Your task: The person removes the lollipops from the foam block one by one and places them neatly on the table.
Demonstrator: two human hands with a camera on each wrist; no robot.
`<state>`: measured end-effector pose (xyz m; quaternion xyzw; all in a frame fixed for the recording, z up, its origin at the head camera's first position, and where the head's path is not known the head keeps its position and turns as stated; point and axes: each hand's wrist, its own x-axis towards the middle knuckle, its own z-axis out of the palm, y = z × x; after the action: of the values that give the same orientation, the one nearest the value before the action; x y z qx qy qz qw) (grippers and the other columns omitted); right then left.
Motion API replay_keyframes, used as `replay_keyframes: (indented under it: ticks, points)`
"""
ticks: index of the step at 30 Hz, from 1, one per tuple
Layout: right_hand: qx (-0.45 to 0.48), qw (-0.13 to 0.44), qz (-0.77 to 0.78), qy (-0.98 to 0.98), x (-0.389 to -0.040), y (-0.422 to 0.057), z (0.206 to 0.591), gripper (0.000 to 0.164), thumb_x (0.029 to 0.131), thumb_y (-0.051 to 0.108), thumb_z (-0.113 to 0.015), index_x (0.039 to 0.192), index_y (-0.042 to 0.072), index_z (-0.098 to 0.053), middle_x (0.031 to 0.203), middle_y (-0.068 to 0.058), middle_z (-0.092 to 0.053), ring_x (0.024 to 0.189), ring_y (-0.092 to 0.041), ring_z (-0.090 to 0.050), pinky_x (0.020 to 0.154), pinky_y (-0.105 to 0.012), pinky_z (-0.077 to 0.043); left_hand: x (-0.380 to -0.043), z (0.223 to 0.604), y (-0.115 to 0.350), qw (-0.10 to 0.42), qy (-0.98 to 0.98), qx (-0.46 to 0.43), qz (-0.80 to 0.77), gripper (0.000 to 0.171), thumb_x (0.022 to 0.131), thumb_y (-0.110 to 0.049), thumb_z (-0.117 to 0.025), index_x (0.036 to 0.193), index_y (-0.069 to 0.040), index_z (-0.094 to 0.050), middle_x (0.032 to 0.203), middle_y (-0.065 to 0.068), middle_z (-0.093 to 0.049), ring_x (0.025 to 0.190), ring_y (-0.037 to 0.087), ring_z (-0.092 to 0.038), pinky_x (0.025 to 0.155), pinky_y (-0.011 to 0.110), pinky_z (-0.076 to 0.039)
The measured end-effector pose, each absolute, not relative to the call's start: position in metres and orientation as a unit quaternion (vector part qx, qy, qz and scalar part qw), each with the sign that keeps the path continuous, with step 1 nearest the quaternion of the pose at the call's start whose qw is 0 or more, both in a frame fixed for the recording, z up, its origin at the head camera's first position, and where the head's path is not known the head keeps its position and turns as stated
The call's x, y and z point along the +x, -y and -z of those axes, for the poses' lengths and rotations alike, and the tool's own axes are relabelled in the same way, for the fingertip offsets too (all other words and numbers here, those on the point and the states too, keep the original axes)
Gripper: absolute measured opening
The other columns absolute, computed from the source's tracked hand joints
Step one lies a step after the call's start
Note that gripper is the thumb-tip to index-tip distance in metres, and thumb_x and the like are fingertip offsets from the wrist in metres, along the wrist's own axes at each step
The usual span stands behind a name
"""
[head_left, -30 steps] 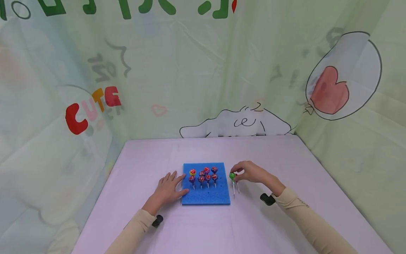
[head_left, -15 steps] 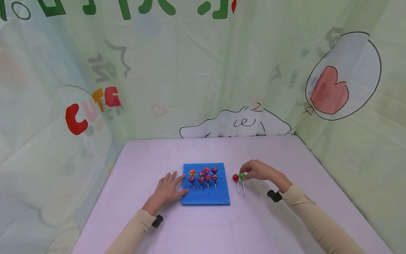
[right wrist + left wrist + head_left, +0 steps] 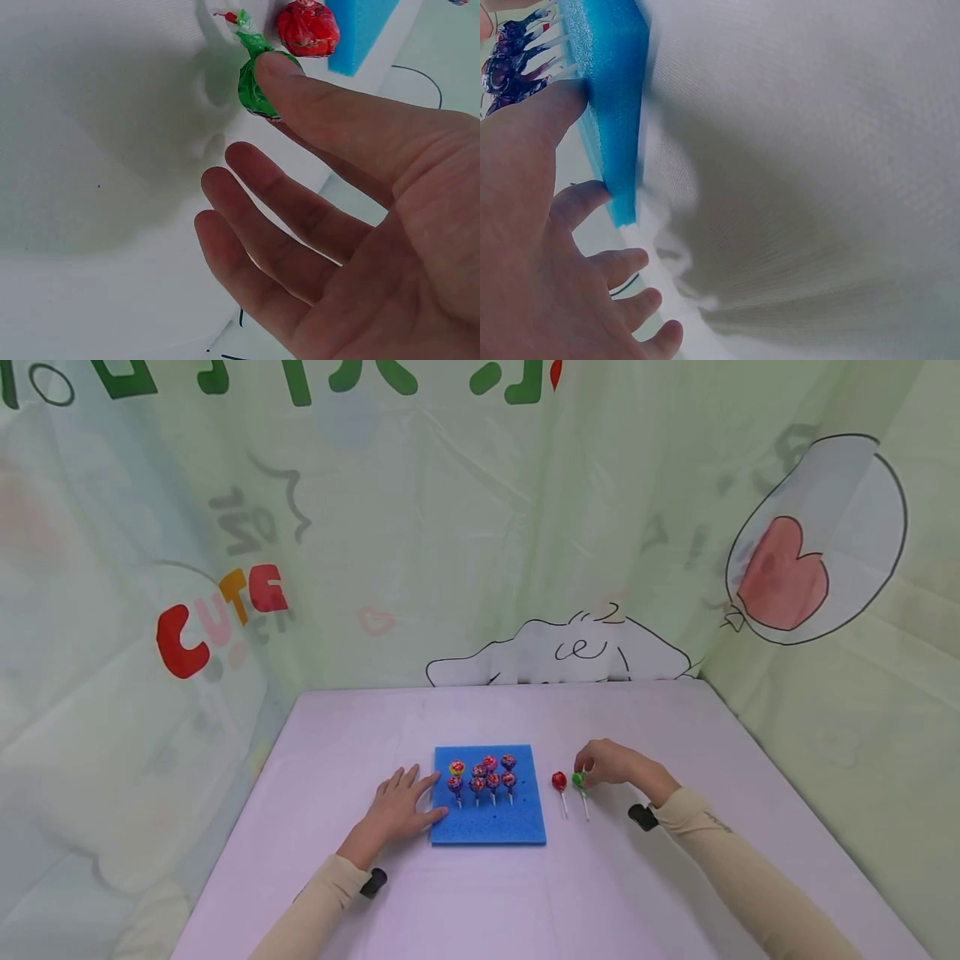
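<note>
The right hand pinches the green-wrapped lollipop by its head between thumb and index finger — its white stick pointing toward the near side — just right of the red-wrapped lollipop on the pale tabletop. Farther left, the left hand, fingers spread apart, touches the left edge of the blue foam board with thumb and index finger, and 8 wrapped lollipops stand in the board.

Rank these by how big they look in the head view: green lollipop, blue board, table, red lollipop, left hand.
1. Table
2. Blue board
3. Left hand
Unranked, too alike: red lollipop, green lollipop, partly covered.
</note>
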<state>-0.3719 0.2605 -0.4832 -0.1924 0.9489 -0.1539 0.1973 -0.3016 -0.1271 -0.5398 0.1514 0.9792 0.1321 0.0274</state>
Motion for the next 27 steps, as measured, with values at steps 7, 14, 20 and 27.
replay_keyframes:
  ticks: [7,14,20,27]
  points:
    - [-0.181,0.201,0.140,-0.953,-0.3757,-0.2591,0.4882,0.019,0.077,0.011,-0.073,0.095,0.012,-0.069,0.085,-0.001,-0.058,0.078,-0.018,-0.051,0.068,-0.034,-0.047,-0.3020,0.5411,0.1276,0.028,-0.979,0.151,-0.137,0.075,0.080,-0.067,-0.048,0.142,-0.026,-0.035,0.148,0.015,-0.023,0.135,0.041,-0.014,0.104,0.058,-0.016]
    - [-0.188,0.203,0.138,-0.951,-0.3747,-0.2566,0.4877,0.019,0.077,0.010,-0.073,0.095,0.010,-0.068,0.086,-0.003,-0.058,0.077,-0.018,-0.052,0.066,-0.033,-0.046,-0.3027,0.5425,0.1272,0.025,-0.979,0.148,-0.136,0.075,0.080,-0.067,-0.048,0.142,-0.027,-0.035,0.148,0.015,-0.023,0.135,0.041,-0.014,0.104,0.058,-0.016]
    - [-0.176,0.210,0.142,-0.951,-0.3744,-0.2552,0.4874,0.018,0.078,0.009,-0.072,0.095,0.009,-0.067,0.087,-0.005,-0.058,0.076,-0.018,-0.052,0.067,-0.034,-0.047,-0.3028,0.5424,0.1273,0.025,-0.980,0.146,-0.136,0.075,0.080,-0.067,-0.049,0.142,-0.027,-0.035,0.148,0.015,-0.023,0.135,0.041,-0.014,0.104,0.058,-0.016]
    - [-0.174,0.211,0.139,-0.952,-0.3736,-0.2535,0.4874,0.018,0.079,0.010,-0.071,0.096,0.009,-0.066,0.087,-0.005,-0.058,0.076,-0.019,-0.052,0.068,-0.035,-0.048,-0.3029,0.5418,0.1275,0.028,-0.979,0.145,-0.137,0.075,0.080,-0.067,-0.049,0.142,-0.027,-0.035,0.148,0.015,-0.023,0.135,0.041,-0.013,0.104,0.058,-0.015]
